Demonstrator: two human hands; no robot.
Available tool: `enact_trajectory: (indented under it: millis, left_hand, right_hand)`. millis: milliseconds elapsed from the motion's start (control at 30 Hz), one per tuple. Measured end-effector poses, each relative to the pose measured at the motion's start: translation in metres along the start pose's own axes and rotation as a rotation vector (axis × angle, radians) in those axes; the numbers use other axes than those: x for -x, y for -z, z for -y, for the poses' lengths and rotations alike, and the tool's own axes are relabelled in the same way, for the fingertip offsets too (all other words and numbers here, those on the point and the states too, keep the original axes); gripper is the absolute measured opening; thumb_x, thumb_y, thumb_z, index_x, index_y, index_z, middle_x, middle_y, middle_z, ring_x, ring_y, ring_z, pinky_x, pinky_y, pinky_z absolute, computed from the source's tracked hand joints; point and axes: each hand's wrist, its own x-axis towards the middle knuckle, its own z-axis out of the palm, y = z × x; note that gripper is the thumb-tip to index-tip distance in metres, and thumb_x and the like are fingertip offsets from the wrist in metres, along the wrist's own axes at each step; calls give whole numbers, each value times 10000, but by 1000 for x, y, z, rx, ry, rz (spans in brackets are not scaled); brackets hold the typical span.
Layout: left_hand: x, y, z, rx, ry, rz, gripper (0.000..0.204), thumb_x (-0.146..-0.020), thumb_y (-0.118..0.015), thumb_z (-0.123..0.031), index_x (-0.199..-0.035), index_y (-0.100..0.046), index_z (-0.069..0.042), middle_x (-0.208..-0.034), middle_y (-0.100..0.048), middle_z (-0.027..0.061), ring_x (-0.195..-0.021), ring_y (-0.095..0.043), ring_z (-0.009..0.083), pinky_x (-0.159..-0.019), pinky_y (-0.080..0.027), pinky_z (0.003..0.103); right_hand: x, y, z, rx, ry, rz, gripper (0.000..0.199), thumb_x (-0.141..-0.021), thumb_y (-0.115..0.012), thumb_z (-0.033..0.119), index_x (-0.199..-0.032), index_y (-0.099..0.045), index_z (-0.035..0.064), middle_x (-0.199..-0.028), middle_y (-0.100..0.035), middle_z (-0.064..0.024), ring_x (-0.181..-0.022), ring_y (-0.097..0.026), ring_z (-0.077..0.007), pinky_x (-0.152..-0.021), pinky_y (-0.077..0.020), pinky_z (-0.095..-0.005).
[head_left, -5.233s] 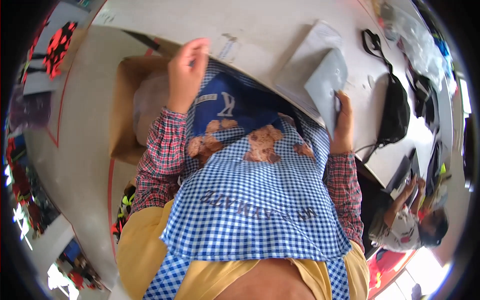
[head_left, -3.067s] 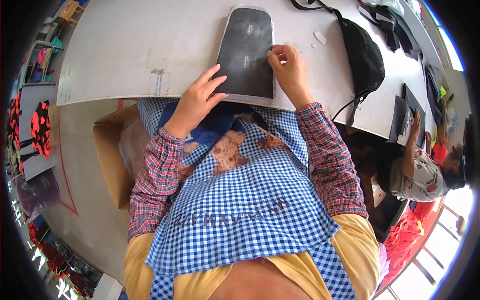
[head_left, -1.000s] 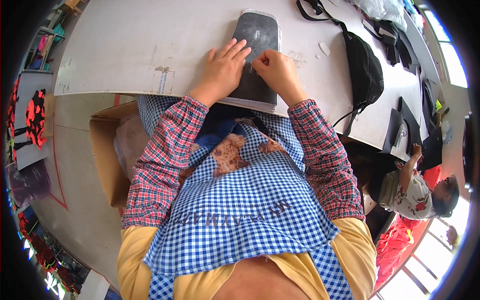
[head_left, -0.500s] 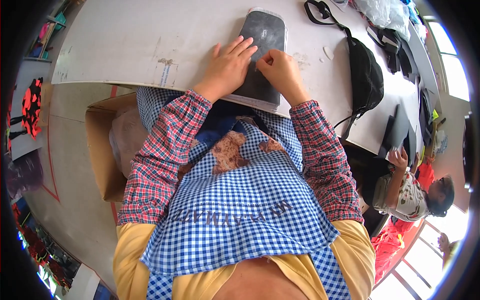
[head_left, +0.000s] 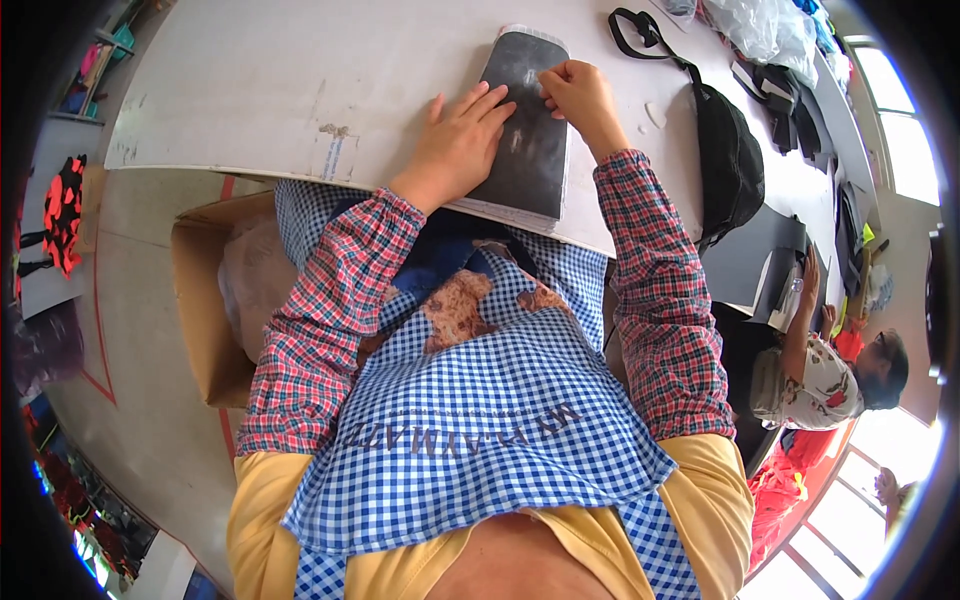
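Note:
A long dark grey panel (head_left: 535,165) with a rounded far end lies on the white table (head_left: 240,80), on top of a thin pale stack whose edges show. Whitish smudges mark its surface. My left hand (head_left: 458,142) rests flat on its left side, fingers stretched and slightly apart. Over the panel's right edge, towards the far end, my right hand (head_left: 583,98) is closed in a pinch. Whatever sits between those fingertips is hidden or too small to name.
To the right lies a black waist bag (head_left: 728,150) with its strap. Small white scraps (head_left: 655,114) are beside it. A co-worker (head_left: 815,385) handles dark sheets at the table's right side. An open cardboard box (head_left: 205,320) stands below the table edge at left.
My right hand has moved away from me and slightly right along the panel, still pinched. The left hand stays put. The co-worker's dark sheet has come down onto the table.

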Motion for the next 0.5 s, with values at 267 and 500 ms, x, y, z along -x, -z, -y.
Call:
enact_trajectory:
  millis: [267,500]
  left_hand:
    - [-2,-2,-1,8,-14,-21,374,-966,-488,-161,-1336,-536,-148,-1472,-452,20,-1390,-378,219,-1086,-286,562]
    - [0,-3,0,-1,-6,-20,370,-967,-490,-168,-1332,-541,-150,-1471,-455,14,-1384,-385,212,-1080,-286,568]
  right_hand:
    - [-27,-8,-12,339,156,-113,304,-779,-638,317,-805,-710,23,-738,-703,-130,-641,-674,-197,-663,-542,-325]
    - [-25,-1,2,258,8,70,342,-765,-659,348,-834,-721,18,-756,-702,-154,-744,-691,-294,-734,-546,-378]
